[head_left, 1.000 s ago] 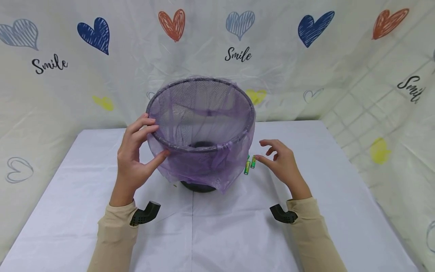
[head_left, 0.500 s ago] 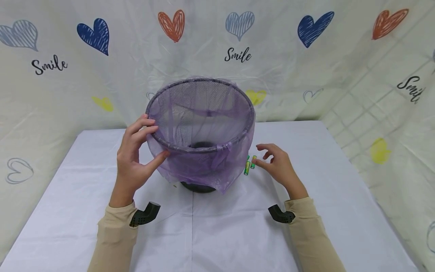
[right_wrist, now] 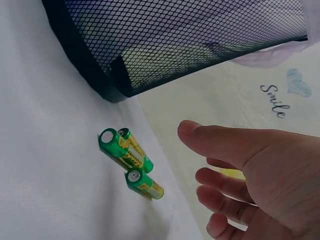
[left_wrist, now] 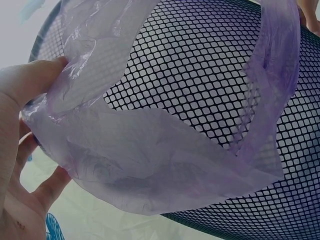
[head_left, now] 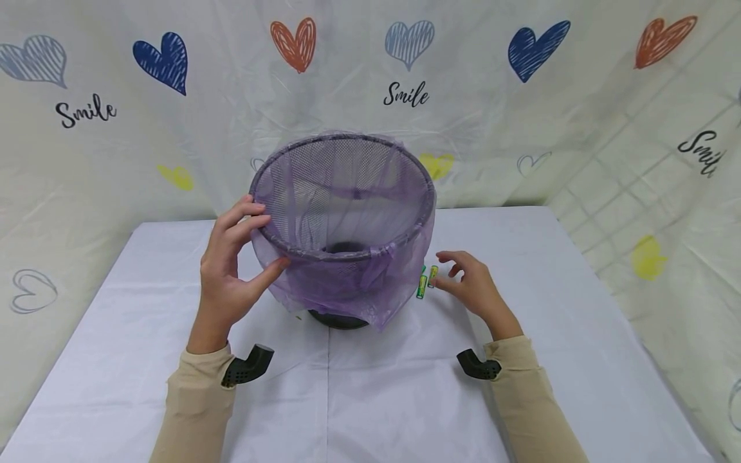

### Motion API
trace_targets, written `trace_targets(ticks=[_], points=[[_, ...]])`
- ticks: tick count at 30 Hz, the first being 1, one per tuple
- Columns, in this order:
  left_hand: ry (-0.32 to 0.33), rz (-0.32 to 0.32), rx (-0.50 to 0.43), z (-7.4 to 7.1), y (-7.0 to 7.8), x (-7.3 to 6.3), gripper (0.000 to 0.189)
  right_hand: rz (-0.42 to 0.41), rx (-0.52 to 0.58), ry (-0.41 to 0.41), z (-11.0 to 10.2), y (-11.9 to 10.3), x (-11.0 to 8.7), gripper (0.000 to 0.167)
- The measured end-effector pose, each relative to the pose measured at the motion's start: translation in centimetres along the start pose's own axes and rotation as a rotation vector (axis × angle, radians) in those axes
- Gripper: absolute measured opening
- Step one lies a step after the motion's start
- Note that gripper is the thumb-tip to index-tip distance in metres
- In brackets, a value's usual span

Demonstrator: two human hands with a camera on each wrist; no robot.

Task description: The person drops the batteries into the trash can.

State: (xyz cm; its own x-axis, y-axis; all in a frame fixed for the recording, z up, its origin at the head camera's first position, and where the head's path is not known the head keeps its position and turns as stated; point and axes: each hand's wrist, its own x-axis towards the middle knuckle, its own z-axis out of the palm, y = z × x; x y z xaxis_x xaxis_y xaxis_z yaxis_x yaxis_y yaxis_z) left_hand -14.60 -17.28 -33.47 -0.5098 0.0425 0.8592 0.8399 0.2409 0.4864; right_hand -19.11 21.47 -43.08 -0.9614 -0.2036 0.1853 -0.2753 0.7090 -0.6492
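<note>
A black mesh wastebasket [left_wrist: 187,65] stands on the table, lined with a thin purple plastic bag [head_left: 347,283] folded out over its rim. My left hand [head_left: 227,270] holds the left side of the rim, fingers over the edge and thumb against the bag outside. Three green and yellow batteries [right_wrist: 145,184] lie close together beside the basket's base, on its right; the basket partly hides one in the head view. My right hand [head_left: 471,283] hovers just right of them, fingers loosely bent and thumb apart, with nothing between them. Its thumb [right_wrist: 215,142] points toward the batteries.
A white cloth covers the table [head_left: 382,399]. Behind it hangs a pale curtain [head_left: 341,96] printed with hearts and the word Smile. A black wrist mount [head_left: 249,365] sits on the left sleeve, another mount [head_left: 479,365] on the right.
My right hand has come slightly lower and to the left, nearer the batteries. My left hand and the wastebasket have stayed in place.
</note>
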Motion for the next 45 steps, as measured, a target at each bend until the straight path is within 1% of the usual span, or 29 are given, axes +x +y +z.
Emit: trace_targets(ticks=[5, 9, 15, 22, 27, 38, 45], points=[[0.001, 0.002, -0.003, 0.0, 0.1, 0.1, 0.06, 0.015, -0.004, -0.029, 0.3, 0.4, 0.1, 0.056], [0.001, 0.003, -0.005, 0.1, 0.2, 0.1, 0.06, 0.002, -0.015, -0.042, 0.4, 0.5, 0.1, 0.056], [0.002, 0.006, 0.002, 0.0, 0.1, 0.1, 0.06, -0.018, -0.03, -0.048, 0.6, 0.8, 0.2, 0.056], [0.004, 0.009, 0.003, 0.0, 0.0, 0.0, 0.06, -0.014, -0.035, -0.056, 1.0, 1.2, 0.5, 0.057], [0.003, 0.008, 0.002, 0.0, 0.0, 0.0, 0.059, -0.018, -0.062, -0.068, 1.3, 1.5, 0.8, 0.058], [-0.003, 0.003, 0.01, -0.1, -0.1, -0.1, 0.061, 0.022, -0.092, -0.098, 1.7, 2.0, 1.0, 0.058], [-0.002, 0.006, -0.001, 0.0, 0.1, 0.0, 0.06, 0.047, -0.098, -0.111, 1.9, 2.1, 1.0, 0.058]])
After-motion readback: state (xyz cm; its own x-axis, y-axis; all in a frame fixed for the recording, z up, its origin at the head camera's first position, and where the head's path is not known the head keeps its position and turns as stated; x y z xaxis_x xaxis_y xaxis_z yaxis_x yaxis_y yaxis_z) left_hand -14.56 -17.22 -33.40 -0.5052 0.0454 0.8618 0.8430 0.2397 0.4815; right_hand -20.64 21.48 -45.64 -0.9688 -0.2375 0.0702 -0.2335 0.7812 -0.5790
